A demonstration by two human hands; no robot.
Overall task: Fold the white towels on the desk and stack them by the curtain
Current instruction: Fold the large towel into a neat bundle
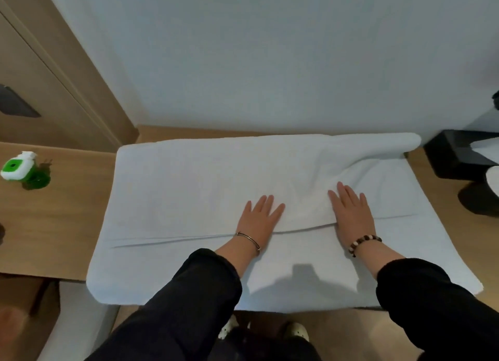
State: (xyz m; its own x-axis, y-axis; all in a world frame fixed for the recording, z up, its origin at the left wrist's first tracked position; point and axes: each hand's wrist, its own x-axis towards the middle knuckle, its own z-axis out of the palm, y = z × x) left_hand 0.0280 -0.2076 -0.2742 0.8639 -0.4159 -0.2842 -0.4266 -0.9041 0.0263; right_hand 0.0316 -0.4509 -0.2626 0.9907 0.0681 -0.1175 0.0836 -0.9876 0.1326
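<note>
- The white towel (189, 187) lies spread over the wooden desk (54, 220), below the pale wall, and its near edge hangs over the desk front.
- The left hand (260, 216) rests flat on the towel, fingers straight, at the fold line.
- The right hand (351, 212) presses flat just beside it, apart, holding nothing.
- A green bottle (25, 170) stands left of the towel.
- A black box (456, 152) sits right of the towel.

The light was soft, even and rather dim, with a cool bluish cast on the wall (270, 50) and the towel (189, 185). A soft grey shadow lay on the towel's near part, between the left sleeve (189, 293) and the right sleeve (432, 306). The wide lens bowed the desk (54, 225) edges, and the lower left corner was blurred.
</note>
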